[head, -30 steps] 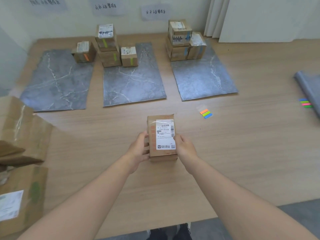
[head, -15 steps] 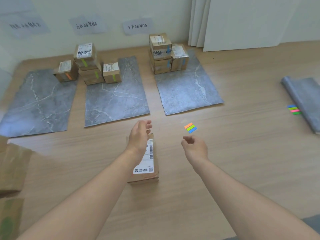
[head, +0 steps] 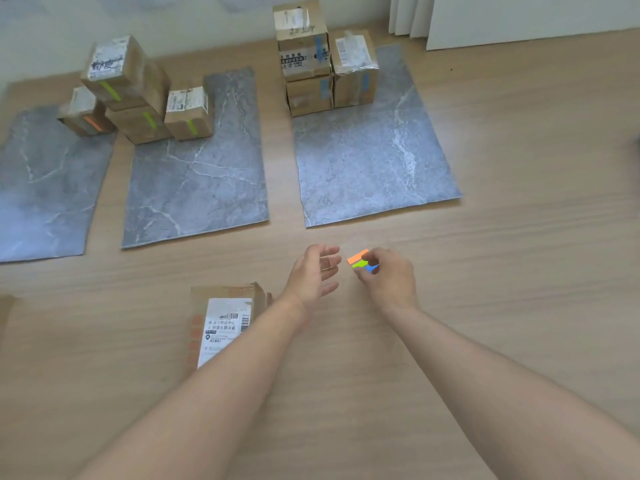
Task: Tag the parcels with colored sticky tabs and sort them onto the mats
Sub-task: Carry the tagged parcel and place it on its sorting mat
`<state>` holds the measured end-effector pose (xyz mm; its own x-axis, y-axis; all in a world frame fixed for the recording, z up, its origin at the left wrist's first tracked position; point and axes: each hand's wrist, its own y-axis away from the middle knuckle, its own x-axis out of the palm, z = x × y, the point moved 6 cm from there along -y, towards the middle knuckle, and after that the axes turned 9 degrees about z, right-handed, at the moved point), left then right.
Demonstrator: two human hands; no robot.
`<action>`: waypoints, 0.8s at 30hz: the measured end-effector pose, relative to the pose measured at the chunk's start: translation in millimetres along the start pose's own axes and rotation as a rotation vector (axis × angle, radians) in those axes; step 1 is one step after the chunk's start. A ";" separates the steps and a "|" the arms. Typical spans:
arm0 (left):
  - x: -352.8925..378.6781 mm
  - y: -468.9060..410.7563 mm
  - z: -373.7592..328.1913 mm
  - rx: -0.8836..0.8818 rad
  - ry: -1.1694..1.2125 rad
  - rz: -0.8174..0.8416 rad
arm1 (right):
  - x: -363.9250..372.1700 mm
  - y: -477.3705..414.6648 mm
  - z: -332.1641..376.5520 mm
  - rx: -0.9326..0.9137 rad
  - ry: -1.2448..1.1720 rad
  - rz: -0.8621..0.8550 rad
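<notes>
A brown parcel (head: 221,320) with a white shipping label lies flat on the wooden floor, partly hidden by my left forearm. To its right my left hand (head: 313,275) hovers with fingers spread, holding nothing. My right hand (head: 389,277) pinches the pad of sticky tabs (head: 360,260), whose orange, green and blue strips show past my fingertips. Three grey marble mats lie beyond: the left mat (head: 45,188) has one orange-tagged box, the middle mat (head: 197,181) has three green-tagged boxes, the right mat (head: 374,161) has three blue-tagged boxes.
A white wall and a white panel (head: 519,15) close off the far side. The corner of another cardboard box (head: 5,306) shows at the left edge. Bare wooden floor surrounds my arms.
Both hands let go of the parcel, which now lies on the floor. My right hand reached right onto the sticky tabs and my left hand followed. The view moved closer to the mats.
</notes>
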<state>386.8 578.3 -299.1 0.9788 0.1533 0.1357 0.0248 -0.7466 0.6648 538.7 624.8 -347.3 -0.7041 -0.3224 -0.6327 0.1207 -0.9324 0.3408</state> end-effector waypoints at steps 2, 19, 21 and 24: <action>6.0 -12.5 0.9 -0.017 0.000 0.000 | 4.6 -13.2 -3.1 -0.014 0.008 0.025; 13.5 -66.4 1.7 -0.137 0.003 0.139 | 7.4 -42.0 -10.4 0.061 0.014 0.100; 14.0 -66.0 1.5 -0.147 -0.006 0.145 | 7.2 -40.7 -7.1 -0.007 0.118 0.117; 14.3 -64.6 1.1 -0.165 -0.033 0.141 | 6.5 -35.7 -4.4 -0.107 0.242 0.072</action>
<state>399.4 628.0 -341.0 0.9764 0.0317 0.2136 -0.1438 -0.6424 0.7527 532.8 655.3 -366.6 -0.5046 -0.4065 -0.7617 0.2473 -0.9133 0.3236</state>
